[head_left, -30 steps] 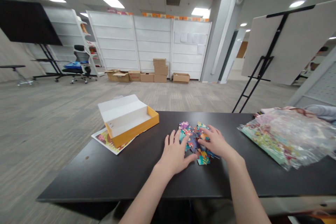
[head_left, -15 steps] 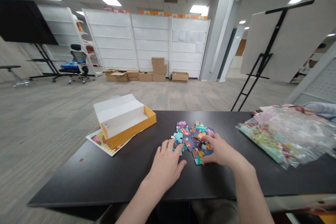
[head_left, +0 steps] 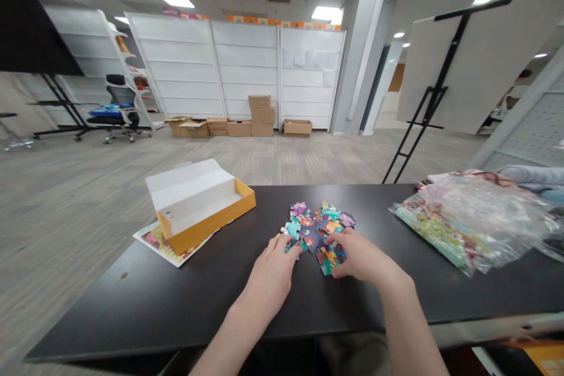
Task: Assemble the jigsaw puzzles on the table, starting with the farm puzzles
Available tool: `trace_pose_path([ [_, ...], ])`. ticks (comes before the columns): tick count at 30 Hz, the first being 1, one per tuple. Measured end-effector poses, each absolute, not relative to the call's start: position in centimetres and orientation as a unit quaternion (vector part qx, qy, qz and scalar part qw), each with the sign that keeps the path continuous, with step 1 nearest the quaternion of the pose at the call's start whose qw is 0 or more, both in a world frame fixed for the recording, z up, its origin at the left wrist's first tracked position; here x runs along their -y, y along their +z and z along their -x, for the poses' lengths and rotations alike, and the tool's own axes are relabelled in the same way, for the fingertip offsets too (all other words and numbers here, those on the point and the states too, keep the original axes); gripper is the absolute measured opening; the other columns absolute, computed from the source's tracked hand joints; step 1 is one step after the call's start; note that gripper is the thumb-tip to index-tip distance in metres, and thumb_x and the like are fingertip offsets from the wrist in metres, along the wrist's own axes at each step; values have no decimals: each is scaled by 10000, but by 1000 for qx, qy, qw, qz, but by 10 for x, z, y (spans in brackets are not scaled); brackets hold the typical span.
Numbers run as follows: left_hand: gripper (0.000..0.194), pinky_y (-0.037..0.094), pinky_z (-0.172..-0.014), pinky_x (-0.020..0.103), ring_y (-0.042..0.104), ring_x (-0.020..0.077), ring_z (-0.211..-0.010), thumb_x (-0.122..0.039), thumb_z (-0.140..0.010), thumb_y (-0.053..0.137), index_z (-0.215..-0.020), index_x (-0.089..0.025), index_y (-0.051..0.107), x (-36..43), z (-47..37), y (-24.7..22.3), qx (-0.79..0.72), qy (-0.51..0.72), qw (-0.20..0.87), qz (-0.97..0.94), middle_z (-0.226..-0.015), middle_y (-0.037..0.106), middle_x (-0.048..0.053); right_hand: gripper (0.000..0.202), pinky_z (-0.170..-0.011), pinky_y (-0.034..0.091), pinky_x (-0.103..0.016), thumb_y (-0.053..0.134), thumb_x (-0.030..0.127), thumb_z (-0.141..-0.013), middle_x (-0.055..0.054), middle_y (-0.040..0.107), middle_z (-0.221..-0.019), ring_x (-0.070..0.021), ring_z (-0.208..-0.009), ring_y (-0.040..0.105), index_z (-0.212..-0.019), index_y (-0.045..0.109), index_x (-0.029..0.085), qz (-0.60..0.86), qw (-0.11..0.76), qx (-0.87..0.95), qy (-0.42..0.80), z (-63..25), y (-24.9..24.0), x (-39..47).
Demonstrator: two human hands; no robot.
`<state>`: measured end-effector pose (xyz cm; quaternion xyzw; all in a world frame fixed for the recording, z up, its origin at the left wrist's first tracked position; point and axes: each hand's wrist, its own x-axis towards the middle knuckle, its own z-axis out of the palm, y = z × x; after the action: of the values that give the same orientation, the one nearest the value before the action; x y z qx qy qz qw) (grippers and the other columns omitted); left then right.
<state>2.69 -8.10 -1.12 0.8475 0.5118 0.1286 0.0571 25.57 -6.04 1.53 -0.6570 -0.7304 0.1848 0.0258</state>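
A loose pile of colourful jigsaw puzzle pieces (head_left: 311,226), in purple, teal and orange, lies on the black table (head_left: 176,299), some overlapping. At the pile's near left edge is my left hand (head_left: 272,267), its fingers curved down onto pieces and the thumb close to them. My right hand (head_left: 363,255) curls around the pile's right side. Its thumb and forefinger bracket several pieces against the tabletop. Undersides of both hands are hidden, so exactly which pieces they touch cannot be made out.
Left on the table, an opened yellow box (head_left: 211,223) with a white inside rests on a printed sheet (head_left: 147,239). To the right lies a clear plastic bag (head_left: 476,211) with a colourful print, beside folded cloth (head_left: 529,175). The table's far edge runs behind the pile.
My left thumb has drawn in towards the fingers at the pile. My right hand keeps its curl around the pieces. The whole view has shifted slightly.
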Motion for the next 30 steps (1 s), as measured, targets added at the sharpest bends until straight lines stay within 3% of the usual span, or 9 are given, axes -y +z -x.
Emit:
trace_pose_path([
  [5,416,524,-1022,428,525,275,-1230,-76,-953,419,-1256,-252,644,77,-30,-10,-501,128,59,-854,-1387,551,91,499,-817,468,-340,807,257,-632,-89,635,-1146,-288,-1022,636,-1124,726,272,665,17,729,158,-255,14,53],
  [12,433,510,-1034,414,516,258,-1238,-57,-932,425,-1243,-262,645,70,-37,-9,-498,138,57,-854,-1351,558,78,480,-839,469,-325,796,303,-693,-91,658,-1129,-271,-1010,647,-1161,710,240,667,54,732,129,-268,12,49],
  [15,413,505,-1034,419,518,255,-1228,-79,-945,427,-1245,-266,641,69,-37,-9,-491,150,58,-856,-1341,562,79,418,-842,474,-322,721,397,-805,-93,661,-1107,-251,-965,649,-1187,693,231,665,117,731,101,-268,19,42],
  [18,342,495,-1044,422,522,256,-1221,-138,-960,461,-1216,-264,651,70,-34,-8,-484,164,60,-857,-1314,576,80,353,-903,462,-346,590,414,-925,-122,637,-1177,-272,-1054,627,-1211,699,238,679,151,718,38,-258,23,25],
  [23,262,490,-1048,414,525,251,-1219,-233,-973,510,-1179,-263,668,70,-25,-3,-460,184,65,-866,-1308,588,69,481,-1041,383,-483,520,543,-962,-173,484,-1461,-381,-1319,473,-1358,643,301,703,94,705,2,-233,11,-2],
  [26,261,482,-1052,424,514,259,-1236,-253,-984,507,-1190,-252,668,69,-15,1,-456,201,59,-865,-1332,589,69,561,-1054,355,-544,416,656,-965,-164,499,-1461,-405,-1339,446,-1332,657,306,702,54,710,15,-227,1,-6],
  [30,259,478,-1041,425,503,260,-1252,-224,-971,522,-1185,-250,665,68,-1,3,-462,207,49,-861,-1344,587,70,602,-1059,352,-554,391,653,-971,-167,513,-1462,-405,-1335,445,-1316,650,233,704,43,709,11,-230,-4,-4],
])
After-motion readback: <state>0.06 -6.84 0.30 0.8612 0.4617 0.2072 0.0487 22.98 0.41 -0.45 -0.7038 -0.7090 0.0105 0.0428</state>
